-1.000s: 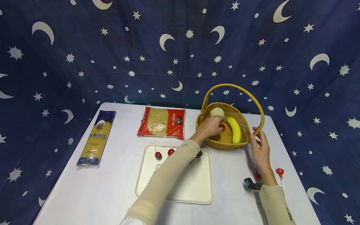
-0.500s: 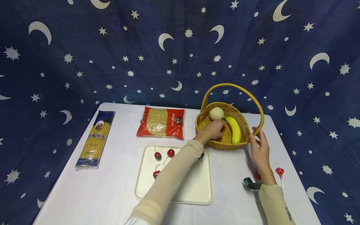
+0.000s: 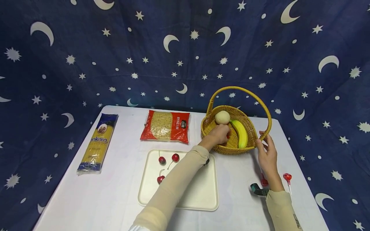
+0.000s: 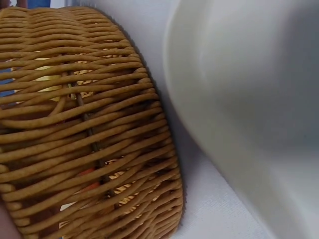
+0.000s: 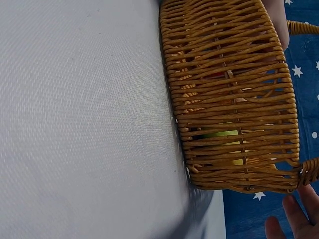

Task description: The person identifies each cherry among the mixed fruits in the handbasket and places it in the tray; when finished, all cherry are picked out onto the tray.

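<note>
In the head view, my left hand [image 3: 218, 134] reaches inside a wicker basket [image 3: 229, 150]. Its fingertips hold a small round red thing [image 3: 228, 135], apparently a cherry, mostly hidden by the fingers. Behind that hand sits a pale round ball-like item [image 3: 222, 117], and a yellow-green banana [image 3: 240, 134] lies to its right. My right hand [image 3: 267, 153] holds the basket's right end at the foot of the handle, thumb in front and fingers behind. The right wrist view shows its fingers [image 5: 297, 215] by the handle base. Wicker hides the left fingers in the left wrist view.
A cream tray [image 3: 202, 205] holds several cherries [image 3: 175, 157], partly covered by the left forearm. Behind it lies a red pasta bag [image 3: 166, 126]; a yellow-blue pasta packet [image 3: 99, 142] is at left. Lollipops [image 3: 287, 177] lie near the right wrist. A starry cloth [image 3: 185, 64] hangs behind.
My left hand has moved lower and slightly toward me inside the basket, revealing more of the pale ball. Its forearm uncovers more cherries on the tray. My right hand stays put.
</note>
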A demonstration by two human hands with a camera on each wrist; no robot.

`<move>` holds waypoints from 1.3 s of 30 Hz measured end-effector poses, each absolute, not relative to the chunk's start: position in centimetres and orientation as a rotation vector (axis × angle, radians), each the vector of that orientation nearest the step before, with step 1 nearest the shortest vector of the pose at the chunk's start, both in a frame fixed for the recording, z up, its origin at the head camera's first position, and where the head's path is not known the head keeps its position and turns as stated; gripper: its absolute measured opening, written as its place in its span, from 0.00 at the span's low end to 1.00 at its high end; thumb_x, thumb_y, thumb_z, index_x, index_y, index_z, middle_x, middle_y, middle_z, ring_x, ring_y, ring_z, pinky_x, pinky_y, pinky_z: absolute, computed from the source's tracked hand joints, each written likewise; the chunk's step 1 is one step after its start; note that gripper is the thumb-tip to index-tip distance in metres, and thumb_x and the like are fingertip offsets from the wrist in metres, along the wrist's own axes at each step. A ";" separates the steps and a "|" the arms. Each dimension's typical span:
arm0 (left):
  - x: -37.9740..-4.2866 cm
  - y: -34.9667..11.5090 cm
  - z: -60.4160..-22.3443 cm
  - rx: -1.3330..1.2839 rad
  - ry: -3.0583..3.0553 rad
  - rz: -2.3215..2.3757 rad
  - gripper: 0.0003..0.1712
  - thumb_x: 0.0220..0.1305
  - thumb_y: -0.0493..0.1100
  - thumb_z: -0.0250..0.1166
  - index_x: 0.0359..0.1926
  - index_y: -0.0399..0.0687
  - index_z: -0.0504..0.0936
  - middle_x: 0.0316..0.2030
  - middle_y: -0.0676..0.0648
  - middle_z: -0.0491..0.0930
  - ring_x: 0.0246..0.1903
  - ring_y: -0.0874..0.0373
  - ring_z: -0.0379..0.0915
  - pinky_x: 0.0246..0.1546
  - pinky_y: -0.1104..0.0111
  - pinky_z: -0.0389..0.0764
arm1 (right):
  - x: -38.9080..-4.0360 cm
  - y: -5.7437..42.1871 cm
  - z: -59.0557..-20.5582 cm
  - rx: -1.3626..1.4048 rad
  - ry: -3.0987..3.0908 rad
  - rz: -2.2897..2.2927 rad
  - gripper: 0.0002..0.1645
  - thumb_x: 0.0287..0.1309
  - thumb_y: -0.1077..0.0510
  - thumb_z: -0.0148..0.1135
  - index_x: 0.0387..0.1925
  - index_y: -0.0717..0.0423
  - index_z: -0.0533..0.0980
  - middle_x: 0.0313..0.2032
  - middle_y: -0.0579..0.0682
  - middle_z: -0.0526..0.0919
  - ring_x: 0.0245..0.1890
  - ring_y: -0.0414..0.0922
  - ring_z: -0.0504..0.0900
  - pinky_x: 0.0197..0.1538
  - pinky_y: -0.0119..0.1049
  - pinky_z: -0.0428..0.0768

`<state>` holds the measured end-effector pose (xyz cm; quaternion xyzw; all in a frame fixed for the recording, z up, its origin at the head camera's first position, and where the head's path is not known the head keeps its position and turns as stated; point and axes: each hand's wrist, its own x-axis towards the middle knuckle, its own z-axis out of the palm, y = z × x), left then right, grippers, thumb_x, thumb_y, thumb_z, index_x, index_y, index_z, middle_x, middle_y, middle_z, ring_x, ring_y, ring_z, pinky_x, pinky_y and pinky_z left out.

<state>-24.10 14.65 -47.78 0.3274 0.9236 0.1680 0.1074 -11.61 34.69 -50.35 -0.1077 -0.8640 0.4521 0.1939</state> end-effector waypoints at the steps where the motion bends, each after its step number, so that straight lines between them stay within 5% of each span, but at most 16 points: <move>1: -24.0 14.6 -47.8 0.958 2.726 0.505 0.08 0.70 0.40 0.71 0.47 0.53 0.90 0.44 0.55 0.89 0.44 0.62 0.84 0.45 0.71 0.83 | -11.6 34.7 -50.4 -0.303 -2.425 1.269 0.27 0.84 0.49 0.50 0.77 0.48 0.66 0.77 0.50 0.71 0.79 0.53 0.67 0.78 0.56 0.70; 4: -23.9 14.6 -47.7 0.943 2.750 0.533 0.12 0.70 0.41 0.71 0.52 0.53 0.90 0.47 0.55 0.90 0.46 0.62 0.84 0.48 0.72 0.84 | -11.5 34.6 -50.5 -0.310 -2.425 1.272 0.27 0.84 0.49 0.50 0.77 0.48 0.66 0.77 0.50 0.71 0.79 0.53 0.67 0.78 0.57 0.70; 10: -23.7 14.1 -47.1 0.965 2.790 0.614 0.17 0.69 0.41 0.71 0.58 0.53 0.89 0.50 0.53 0.89 0.47 0.62 0.84 0.48 0.73 0.83 | -11.4 34.6 -50.5 -0.318 -2.420 1.254 0.27 0.83 0.49 0.51 0.77 0.47 0.66 0.76 0.49 0.71 0.77 0.49 0.68 0.72 0.35 0.71; 17: -23.4 12.7 -45.9 0.983 2.828 0.743 0.19 0.70 0.41 0.71 0.60 0.52 0.88 0.59 0.50 0.87 0.52 0.60 0.84 0.52 0.72 0.84 | -11.5 34.7 -50.5 -0.319 -2.422 1.250 0.27 0.84 0.48 0.50 0.77 0.48 0.67 0.76 0.49 0.71 0.77 0.50 0.68 0.70 0.32 0.71; 26: -23.0 10.2 -43.9 1.015 2.853 0.953 0.17 0.70 0.40 0.71 0.58 0.50 0.89 0.59 0.49 0.87 0.58 0.57 0.84 0.60 0.68 0.84 | -11.5 34.6 -50.5 -0.327 -2.426 1.260 0.27 0.84 0.48 0.49 0.77 0.47 0.66 0.76 0.48 0.71 0.78 0.50 0.67 0.72 0.34 0.70; 34: -22.1 7.1 -42.3 0.965 2.877 1.094 0.19 0.69 0.40 0.72 0.59 0.48 0.88 0.60 0.48 0.87 0.58 0.55 0.85 0.63 0.66 0.84 | -11.7 34.8 -50.5 -0.298 -2.393 1.275 0.26 0.84 0.51 0.50 0.76 0.49 0.67 0.76 0.51 0.72 0.78 0.46 0.68 0.76 0.60 0.71; 39: -21.2 4.8 -41.7 0.891 2.869 1.251 0.17 0.67 0.38 0.73 0.57 0.46 0.89 0.56 0.47 0.88 0.52 0.54 0.86 0.57 0.64 0.86 | -11.8 34.8 -50.3 -0.308 -2.410 1.266 0.26 0.84 0.50 0.49 0.76 0.49 0.67 0.77 0.50 0.72 0.78 0.48 0.68 0.76 0.55 0.71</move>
